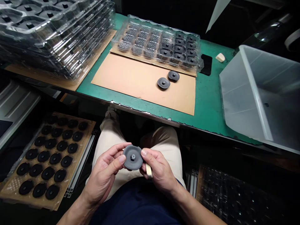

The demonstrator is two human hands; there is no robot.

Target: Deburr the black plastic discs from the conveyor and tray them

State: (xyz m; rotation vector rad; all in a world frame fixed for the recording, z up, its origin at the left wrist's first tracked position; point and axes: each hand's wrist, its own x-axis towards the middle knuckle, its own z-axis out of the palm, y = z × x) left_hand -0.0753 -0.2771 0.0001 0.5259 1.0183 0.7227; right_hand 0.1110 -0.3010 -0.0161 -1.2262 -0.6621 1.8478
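Over my lap I hold a dark grey round disc [132, 163] with a small square stub at its centre, its stub side towards me. My left hand [103, 170] pinches its left rim between thumb and fingers. My right hand [160, 168] grips the right rim, and a small cream-coloured block [149, 171] also sticks out from under its fingers; its kind is not clear. On the cardboard sheet [131, 75] of the bench lie two similar discs, one nearer [163, 83] and one farther back [173, 76].
A clear compartment tray [145, 40], its right part holding discs, sits behind the cardboard. Stacked filled trays [58, 40] stand at left, a translucent bin [243, 93] at right. A phone-like black slab [206, 64] and pale block [220, 57] lie between. Lower left is another disc tray [49, 156].
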